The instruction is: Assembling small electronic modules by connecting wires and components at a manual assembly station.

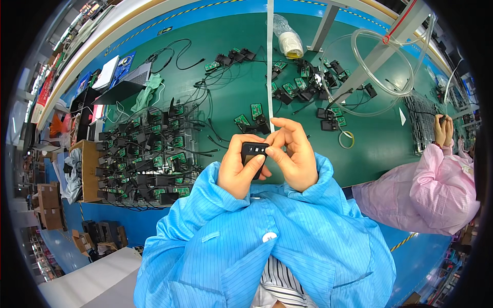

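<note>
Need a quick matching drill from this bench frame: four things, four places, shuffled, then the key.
Things:
1. small black device
2. clear tubing coil
3. pile of black modules with green boards
4. roll of yellow tape

Places:
A. far right of the green mat, looped around a grey frame leg
B. on the mat, right of the hands
C. held between left hand and right hand
D. left part of the mat, heaped together

Pairs: 1-C, 2-A, 3-D, 4-B
</note>
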`<state>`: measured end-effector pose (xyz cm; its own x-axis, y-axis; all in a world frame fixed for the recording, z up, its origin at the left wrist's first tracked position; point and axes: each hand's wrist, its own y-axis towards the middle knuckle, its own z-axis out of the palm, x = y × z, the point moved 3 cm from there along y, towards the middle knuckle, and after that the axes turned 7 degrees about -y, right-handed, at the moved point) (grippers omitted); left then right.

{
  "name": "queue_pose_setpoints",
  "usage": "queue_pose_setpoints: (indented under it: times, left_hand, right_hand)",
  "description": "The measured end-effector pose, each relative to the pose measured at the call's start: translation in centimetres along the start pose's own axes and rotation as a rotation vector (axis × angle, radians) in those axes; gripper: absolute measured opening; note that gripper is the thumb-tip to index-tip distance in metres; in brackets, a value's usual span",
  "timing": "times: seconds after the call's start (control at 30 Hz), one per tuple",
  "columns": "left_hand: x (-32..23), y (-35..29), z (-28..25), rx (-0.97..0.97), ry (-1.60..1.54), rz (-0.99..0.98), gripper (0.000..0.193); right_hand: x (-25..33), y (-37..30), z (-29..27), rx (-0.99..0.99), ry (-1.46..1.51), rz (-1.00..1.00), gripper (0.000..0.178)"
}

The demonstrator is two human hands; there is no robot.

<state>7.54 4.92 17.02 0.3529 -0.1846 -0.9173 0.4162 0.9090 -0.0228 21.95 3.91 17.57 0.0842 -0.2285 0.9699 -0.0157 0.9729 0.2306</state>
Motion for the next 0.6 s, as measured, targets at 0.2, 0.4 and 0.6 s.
queue_pose_setpoints:
  times: [0.2, 0.4, 0.6]
  left_hand:
    - [-0.1, 0.1, -0.5, -0.036, 0.069, 0.024, 0.029]
    - [-0.2, 0.9, -1.5, -0.05, -0.077, -0.062, 0.025]
    - [0.8, 1.3, -2.4, -0.082, -0.168, -0.121, 0.025]
  right_hand:
    - [0.0, -0.1, 0.1, -0.038, -0.207, 0.022, 0.049]
    - [0.4, 0.4, -1.6, 0.064, -0.53, -0.041, 0.032]
    - [0.5, 1.2, -2.6, 0.169, -0.713, -0.175, 0.018]
